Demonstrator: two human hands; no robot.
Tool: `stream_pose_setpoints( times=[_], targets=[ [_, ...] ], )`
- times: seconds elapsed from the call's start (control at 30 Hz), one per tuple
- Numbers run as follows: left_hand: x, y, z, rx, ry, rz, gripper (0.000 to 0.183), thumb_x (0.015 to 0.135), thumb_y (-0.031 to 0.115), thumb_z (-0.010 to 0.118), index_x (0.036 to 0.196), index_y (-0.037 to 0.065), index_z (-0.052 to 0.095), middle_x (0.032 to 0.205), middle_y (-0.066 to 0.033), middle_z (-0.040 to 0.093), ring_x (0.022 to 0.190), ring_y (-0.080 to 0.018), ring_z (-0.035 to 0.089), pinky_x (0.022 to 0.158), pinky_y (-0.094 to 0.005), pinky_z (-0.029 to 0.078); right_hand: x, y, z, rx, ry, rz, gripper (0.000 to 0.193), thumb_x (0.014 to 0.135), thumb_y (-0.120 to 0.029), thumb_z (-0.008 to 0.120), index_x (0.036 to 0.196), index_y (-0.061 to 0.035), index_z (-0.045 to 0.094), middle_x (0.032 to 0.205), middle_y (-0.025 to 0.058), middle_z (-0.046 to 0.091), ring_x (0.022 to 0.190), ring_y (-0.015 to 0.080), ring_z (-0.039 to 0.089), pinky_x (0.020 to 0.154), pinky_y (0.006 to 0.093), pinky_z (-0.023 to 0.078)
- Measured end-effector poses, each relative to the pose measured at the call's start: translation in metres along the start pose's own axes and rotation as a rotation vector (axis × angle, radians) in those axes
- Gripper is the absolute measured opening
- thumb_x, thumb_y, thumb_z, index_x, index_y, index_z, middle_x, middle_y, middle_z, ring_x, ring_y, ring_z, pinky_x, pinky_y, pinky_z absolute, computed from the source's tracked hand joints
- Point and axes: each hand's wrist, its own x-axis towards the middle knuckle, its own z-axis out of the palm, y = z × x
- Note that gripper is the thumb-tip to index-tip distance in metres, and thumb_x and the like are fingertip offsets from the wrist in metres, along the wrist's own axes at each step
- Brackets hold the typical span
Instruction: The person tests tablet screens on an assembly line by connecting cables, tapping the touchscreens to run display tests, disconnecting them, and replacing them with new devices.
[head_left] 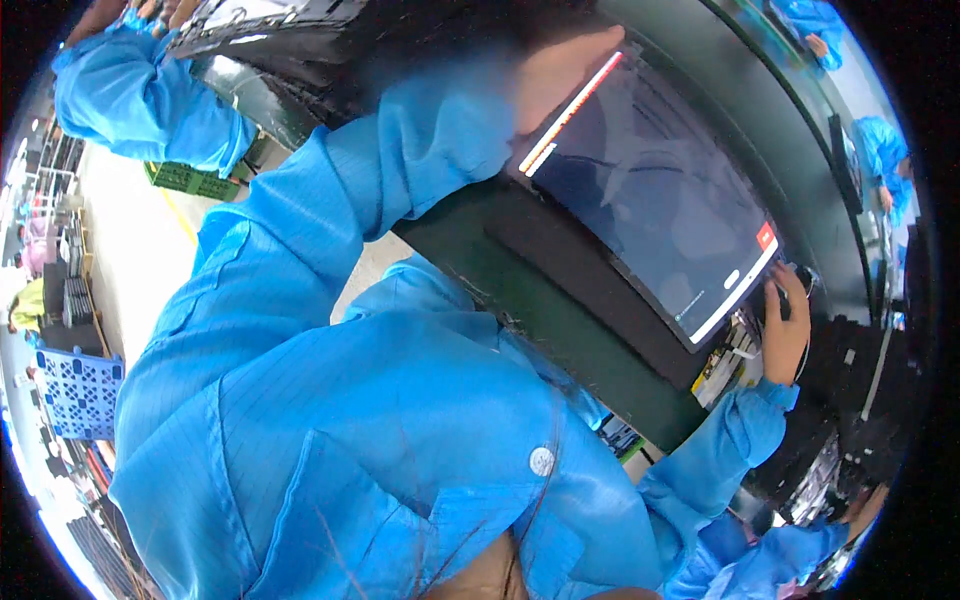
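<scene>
A flat dark screen panel with a glossy, reflecting face lies tilted across a black pad on a dark green work surface. White, red and orange strips run along its two short edges. My left hand is at the far left short edge, fingers stretched along it; its thumb side is partly hidden and blurred. At the opposite short edge my right hand has its fingers bent against the panel's corner. Both hands appear to hold the panel between them. A thin cord shows by my right wrist.
Yellow-and-white printed pieces lie beside the pad, near my right hand. A dark rail or belt runs behind the panel. Co-workers in blue sleeves are at the upper left and right. A blue perforated crate stands at the left.
</scene>
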Motion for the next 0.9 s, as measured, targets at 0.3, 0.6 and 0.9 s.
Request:
stream_pose_setpoints(
  times=[0.3, 0.6, 0.9],
  targets=[
    [-0.014, 0.010, 0.000, -0.129, -0.117, -0.154, 0.051, 0.089, 0.044, 0.034, 0.106, -0.001, 0.052, 0.103, -0.0120, 0.059, 0.089, -0.0210, 0.056, 0.084, -0.0321, 0.041, -0.004, -0.017, -0.008, 0.127, -0.028, 0.208, 0.012, 0.078, -0.008, 0.058, 0.088, -0.0011, 0.056, 0.081, 0.0068, 0.058, 0.078, 0.0157, 0.054, 0.071, 0.0269, 0.041],
    [-0.009, 0.010, -0.001, 0.107, 0.047, -0.057, 0.058, 0.088, 0.048, 0.031, 0.108, -0.002, 0.051, 0.103, -0.0128, 0.058, 0.090, -0.0237, 0.055, 0.084, -0.0323, 0.041, -0.013, -0.040, -0.016, 0.672, -0.323, 0.275, 0.005, 0.077, -0.002, 0.057, 0.080, -0.0001, 0.053, 0.069, 0.0014, 0.054, 0.061, 0.0038, 0.049, 0.055, 0.0185, 0.038],
    [-0.018, 0.016, 0.016, -0.130, -0.038, -0.145, 0.059, 0.088, 0.049, 0.031, 0.110, -0.003, 0.050, 0.107, -0.0141, 0.056, 0.095, -0.0254, 0.053, 0.087, -0.0340, 0.039, -0.016, -0.040, -0.014, 0.601, -0.317, 0.214, 0.006, 0.075, -0.001, 0.059, 0.078, 0.0005, 0.054, 0.067, 0.0025, 0.055, 0.061, 0.0060, 0.051, 0.055, 0.0202, 0.040]
  ],
)
